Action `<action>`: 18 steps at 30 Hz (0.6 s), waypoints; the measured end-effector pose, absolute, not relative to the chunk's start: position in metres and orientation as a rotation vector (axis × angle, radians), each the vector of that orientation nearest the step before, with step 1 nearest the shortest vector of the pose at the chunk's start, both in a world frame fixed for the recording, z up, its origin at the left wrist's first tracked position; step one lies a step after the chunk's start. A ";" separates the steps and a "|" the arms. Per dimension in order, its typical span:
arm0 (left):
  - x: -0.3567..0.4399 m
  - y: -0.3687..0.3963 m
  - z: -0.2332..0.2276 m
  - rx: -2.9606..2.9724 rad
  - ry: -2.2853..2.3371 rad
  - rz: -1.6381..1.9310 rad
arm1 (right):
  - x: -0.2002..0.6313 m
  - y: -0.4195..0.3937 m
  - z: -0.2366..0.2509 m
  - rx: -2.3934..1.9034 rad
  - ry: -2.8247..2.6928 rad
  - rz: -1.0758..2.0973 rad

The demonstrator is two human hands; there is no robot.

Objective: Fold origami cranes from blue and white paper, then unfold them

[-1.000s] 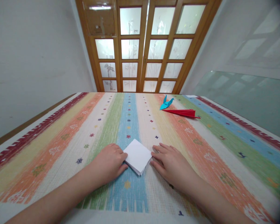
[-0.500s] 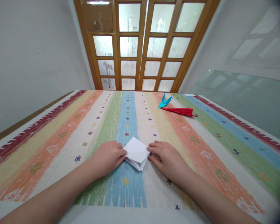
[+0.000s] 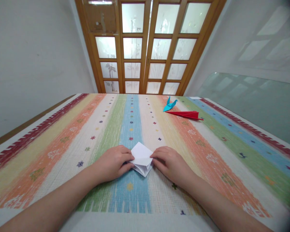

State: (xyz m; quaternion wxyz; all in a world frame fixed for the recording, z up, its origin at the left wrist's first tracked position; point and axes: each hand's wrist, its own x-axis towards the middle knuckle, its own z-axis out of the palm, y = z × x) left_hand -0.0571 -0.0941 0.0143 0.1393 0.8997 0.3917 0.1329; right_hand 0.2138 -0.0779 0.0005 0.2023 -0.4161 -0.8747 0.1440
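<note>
A small white folded paper (image 3: 141, 154) lies on the striped cloth between my two hands. Its top layer is bent across the middle, and several loose layers part at the edge nearest me. My left hand (image 3: 117, 162) pinches its left corner between thumb and fingers. At the right corner, my right hand (image 3: 168, 161) grips the paper the same way, thumb below and fingers curled above. The fingertips cover both side corners.
A striped tablecloth (image 3: 106, 193) covers the table. Toward the back right are a blue origami crane (image 3: 169, 105) and a red folded paper plane (image 3: 185, 114), close together. Walls stand on both sides, and a wooden glazed door (image 3: 145, 48) beyond the far edge.
The paper's top layer, flat before, now bends up across the middle. My left fingers have moved slightly inward over the left corner, and the right fingertips have shifted slightly inward too.
</note>
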 end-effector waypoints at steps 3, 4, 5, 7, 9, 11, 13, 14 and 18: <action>-0.055 -0.097 0.016 2.575 1.092 0.400 | 0.212 -0.080 0.001 -1.161 -2.431 0.439; -0.054 -0.097 0.016 2.569 1.092 0.403 | 0.211 -0.081 0.001 -1.165 -2.423 0.452; -0.053 -0.098 0.016 2.566 1.096 0.405 | 0.211 -0.082 0.001 -1.169 -2.414 0.463; -0.051 -0.098 0.014 2.567 1.124 0.396 | 0.209 -0.083 0.000 -1.174 -2.405 0.478; -0.051 -0.097 0.011 2.558 1.187 0.387 | 0.209 -0.084 -0.002 -1.181 -2.408 0.475; -0.052 -0.095 0.008 2.512 1.260 0.390 | 0.208 -0.083 -0.003 -1.190 -2.420 0.456; -0.053 -0.092 0.006 2.437 1.314 0.410 | 0.208 -0.082 -0.003 -1.203 -2.441 0.434; -0.053 -0.091 0.005 2.399 1.327 0.420 | 0.208 -0.082 -0.003 -1.212 -2.452 0.420; -0.051 -0.091 0.002 2.232 1.348 0.457 | 0.207 -0.081 -0.004 -1.272 -2.491 0.336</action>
